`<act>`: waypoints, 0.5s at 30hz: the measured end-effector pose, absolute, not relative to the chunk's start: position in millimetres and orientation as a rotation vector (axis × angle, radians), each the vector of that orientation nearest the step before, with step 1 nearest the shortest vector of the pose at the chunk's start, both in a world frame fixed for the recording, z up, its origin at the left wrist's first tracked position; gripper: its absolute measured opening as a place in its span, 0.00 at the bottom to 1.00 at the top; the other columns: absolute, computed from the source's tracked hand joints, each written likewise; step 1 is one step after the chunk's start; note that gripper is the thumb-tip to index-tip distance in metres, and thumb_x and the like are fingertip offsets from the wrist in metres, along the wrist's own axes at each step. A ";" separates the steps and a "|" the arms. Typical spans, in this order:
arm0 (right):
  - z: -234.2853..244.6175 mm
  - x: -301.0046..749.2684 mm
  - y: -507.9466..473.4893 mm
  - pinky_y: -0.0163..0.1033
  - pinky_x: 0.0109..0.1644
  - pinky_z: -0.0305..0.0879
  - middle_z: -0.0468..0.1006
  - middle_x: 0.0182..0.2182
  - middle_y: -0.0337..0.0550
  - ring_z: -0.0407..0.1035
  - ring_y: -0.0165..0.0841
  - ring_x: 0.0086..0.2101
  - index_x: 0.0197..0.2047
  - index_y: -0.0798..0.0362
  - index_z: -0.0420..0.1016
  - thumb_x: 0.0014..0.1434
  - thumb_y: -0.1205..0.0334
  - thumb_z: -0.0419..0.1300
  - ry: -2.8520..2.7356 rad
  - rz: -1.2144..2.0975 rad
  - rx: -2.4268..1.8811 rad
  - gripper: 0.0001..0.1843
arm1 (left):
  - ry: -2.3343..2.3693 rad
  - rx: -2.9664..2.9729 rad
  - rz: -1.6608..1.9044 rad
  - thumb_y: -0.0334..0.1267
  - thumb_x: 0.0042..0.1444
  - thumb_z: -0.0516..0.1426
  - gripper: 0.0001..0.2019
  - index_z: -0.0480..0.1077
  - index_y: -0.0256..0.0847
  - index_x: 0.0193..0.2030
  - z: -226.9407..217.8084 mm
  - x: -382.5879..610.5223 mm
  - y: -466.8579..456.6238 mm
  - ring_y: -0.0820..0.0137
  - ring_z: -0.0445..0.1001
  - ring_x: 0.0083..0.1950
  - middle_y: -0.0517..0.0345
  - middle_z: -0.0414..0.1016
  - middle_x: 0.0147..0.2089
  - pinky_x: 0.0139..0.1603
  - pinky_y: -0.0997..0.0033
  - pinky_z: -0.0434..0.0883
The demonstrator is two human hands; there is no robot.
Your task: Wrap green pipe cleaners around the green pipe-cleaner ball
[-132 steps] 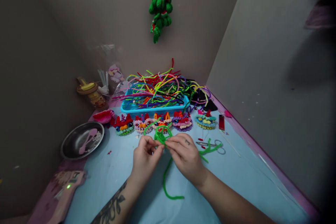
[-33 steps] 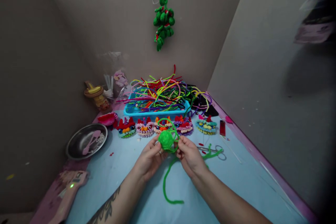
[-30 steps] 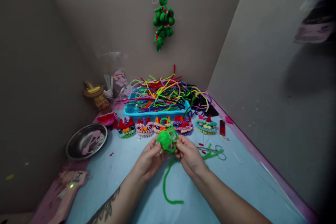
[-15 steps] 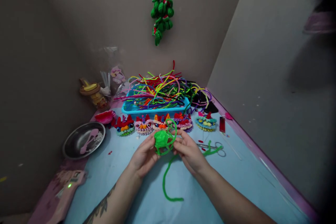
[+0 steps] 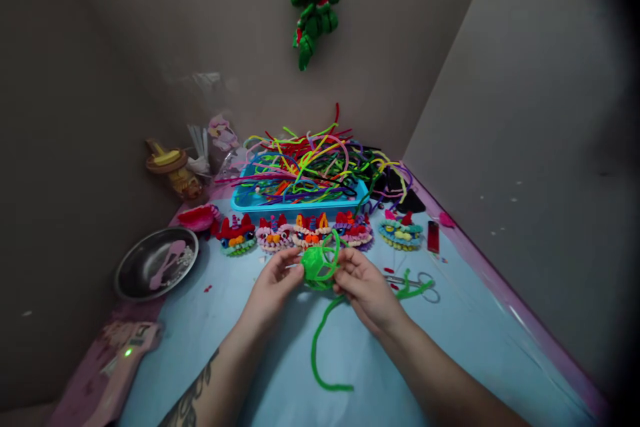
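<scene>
Between both hands, above the middle of the blue table cover, is a bright green piece of coiled pipe cleaner (image 5: 314, 263), a rounded cup shape with open loops on its right side. My left hand (image 5: 275, 285) pinches its left edge between thumb and fingers. On the other side my right hand (image 5: 366, 285) has its fingers closed on the green loops; part of the grip is hidden behind the thumb. A loose green pipe cleaner strand (image 5: 315, 351) curves down below the hands. Just right of my right hand lie scissors (image 5: 429, 287) with green pipe cleaner scraps (image 5: 416, 289) over them.
Behind the hands, several colourful pipe cleaner faces (image 5: 311, 232) line up before a blue tray (image 5: 300, 210) heaped with pipe cleaners. A steel bowl (image 5: 131, 271) and a pink glue gun (image 5: 125, 373) are at left. A red lighter (image 5: 433, 237) lies right. Green ornaments (image 5: 315, 7) hang above.
The green piece has turned slightly in my fingers, and my left thumb has shifted on it. My head view has moved a little, so the hanging ornaments appear higher.
</scene>
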State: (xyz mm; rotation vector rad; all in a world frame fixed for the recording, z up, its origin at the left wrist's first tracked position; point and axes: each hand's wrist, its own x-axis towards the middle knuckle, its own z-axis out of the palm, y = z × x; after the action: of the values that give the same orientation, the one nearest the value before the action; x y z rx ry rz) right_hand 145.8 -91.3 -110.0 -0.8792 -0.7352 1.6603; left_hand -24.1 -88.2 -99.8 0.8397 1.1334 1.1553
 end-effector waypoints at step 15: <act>-112.0 142.7 -92.0 0.32 0.28 0.57 0.71 0.24 0.33 0.64 0.25 0.23 0.41 0.50 0.72 0.46 0.57 0.69 -0.758 1.618 -0.903 0.19 | 0.887 0.486 1.227 0.30 0.42 0.67 0.26 0.69 0.40 0.50 -94.1 -24.4 -87.8 0.67 0.75 0.48 0.50 0.75 0.51 0.45 0.73 0.71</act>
State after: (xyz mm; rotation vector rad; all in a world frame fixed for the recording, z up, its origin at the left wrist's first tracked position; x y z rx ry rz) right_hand 142.7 -92.0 -112.0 -0.9033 -0.7583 1.6183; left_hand -24.4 -87.8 -94.1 0.4860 0.8874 1.2275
